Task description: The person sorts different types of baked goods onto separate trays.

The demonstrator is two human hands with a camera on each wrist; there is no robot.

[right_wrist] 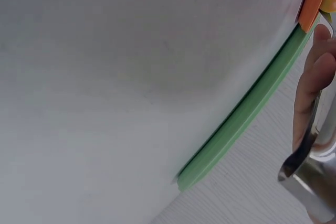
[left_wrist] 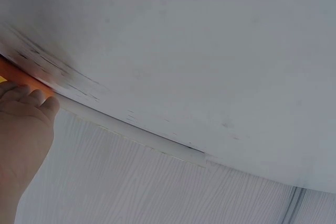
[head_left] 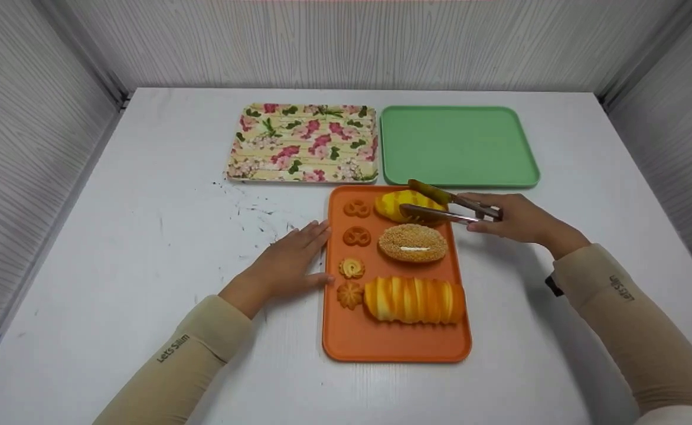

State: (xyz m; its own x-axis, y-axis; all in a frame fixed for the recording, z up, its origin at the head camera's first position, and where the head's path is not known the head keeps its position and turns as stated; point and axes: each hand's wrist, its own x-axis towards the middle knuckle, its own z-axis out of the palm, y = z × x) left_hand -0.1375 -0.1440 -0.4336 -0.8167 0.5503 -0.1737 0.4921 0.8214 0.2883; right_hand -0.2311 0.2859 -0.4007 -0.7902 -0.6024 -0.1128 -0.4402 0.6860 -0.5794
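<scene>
In the head view my right hand (head_left: 514, 217) grips metal tongs (head_left: 473, 206), whose spread tips reach over a yellow bread roll (head_left: 399, 205) at the far end of an orange tray (head_left: 393, 348). The metal end of the tongs shows large in the right wrist view, with fingers (right_wrist: 310, 85) around the arms. My left hand (head_left: 284, 265) lies with straight fingers against the tray's left edge. On the tray sit a seeded bun (head_left: 414, 243), a long striped loaf (head_left: 414, 300), two pretzel-shaped cookies (head_left: 357, 236), a round swirl cookie (head_left: 352, 268) and a flower-shaped cookie (head_left: 350, 295).
Behind the orange tray, a floral tray (head_left: 304, 144) lies on the left and a green tray (head_left: 458, 147) on the right, side by side. All rest on a white table (head_left: 145, 236) with dark marks left of centre. Wood-grain panels (head_left: 346, 47) enclose the table.
</scene>
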